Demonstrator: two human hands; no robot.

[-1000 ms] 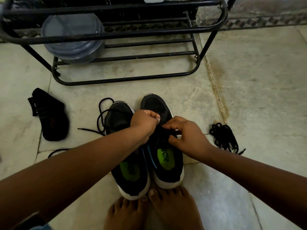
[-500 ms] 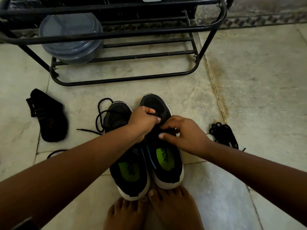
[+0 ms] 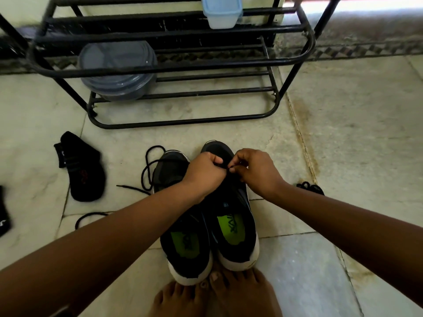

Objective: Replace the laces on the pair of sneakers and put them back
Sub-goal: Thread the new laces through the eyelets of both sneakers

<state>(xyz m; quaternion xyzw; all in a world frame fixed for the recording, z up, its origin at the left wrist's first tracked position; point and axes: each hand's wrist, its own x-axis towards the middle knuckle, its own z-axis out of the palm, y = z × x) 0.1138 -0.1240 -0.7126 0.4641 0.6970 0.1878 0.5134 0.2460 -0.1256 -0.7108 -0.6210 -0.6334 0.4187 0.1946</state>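
Two black sneakers are set side by side on the floor [image 3: 343, 138], heels toward the bare feet [image 3: 219, 296], toes toward the rack [image 3: 183, 121]. The right sneaker [image 3: 233, 227] is a bit farther fwd than the left sneaker [image 3: 183, 245]; green insoles are seen in both. Both hands are held over the right sneaker's lace area — the left hand [image 3: 203, 172] is curled, fingertips pinching a thin black lace [image 3: 225, 167], and the right hand [image 3: 256, 170] pinches the same lace from the other side, fingertips nearly touching. A loose lace [image 3: 148, 170] is looped on the floor just left of the left sneaker, one end trailing out. A lace bundle [image 3: 310, 187] lies right of the right wrist, partly hidden. A black sock [image 3: 84, 170] lies well left; another dark item is cut off at the left edge. On the rack's low shelf a round grey tub [image 3: 117, 72] is stood at the left end; a small blue-lidded box [image 3: 220, 12] sits higher up.
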